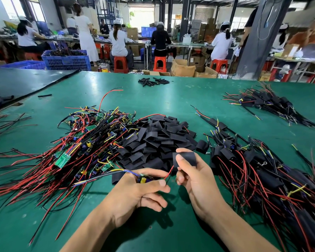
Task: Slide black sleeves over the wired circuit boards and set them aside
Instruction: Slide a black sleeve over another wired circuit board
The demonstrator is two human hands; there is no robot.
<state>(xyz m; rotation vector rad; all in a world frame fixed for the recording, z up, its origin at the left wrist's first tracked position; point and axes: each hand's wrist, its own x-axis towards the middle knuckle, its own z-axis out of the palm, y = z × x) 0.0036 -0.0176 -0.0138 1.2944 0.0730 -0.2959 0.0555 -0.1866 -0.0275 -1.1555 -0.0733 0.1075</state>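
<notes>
My left hand [144,191] grips a wired circuit board [144,179] with a yellow capacitor; its red and black leads stick out to the right toward my other hand. My right hand [195,177] pinches a flat black sleeve [186,158] between thumb and fingers, just above those lead tips. A heap of black sleeves [156,140] lies in the middle of the green table [171,99]. To its left sprawls a pile of bare wired boards [84,144]. On the right lies a pile of sleeved boards [262,171].
A second bundle of sleeved boards [267,104] lies far right. A small cluster of narrow black tubes [153,81] sits at the table's far edge. Loose wires [5,122] trail at the left edge. Several workers sit at benches beyond.
</notes>
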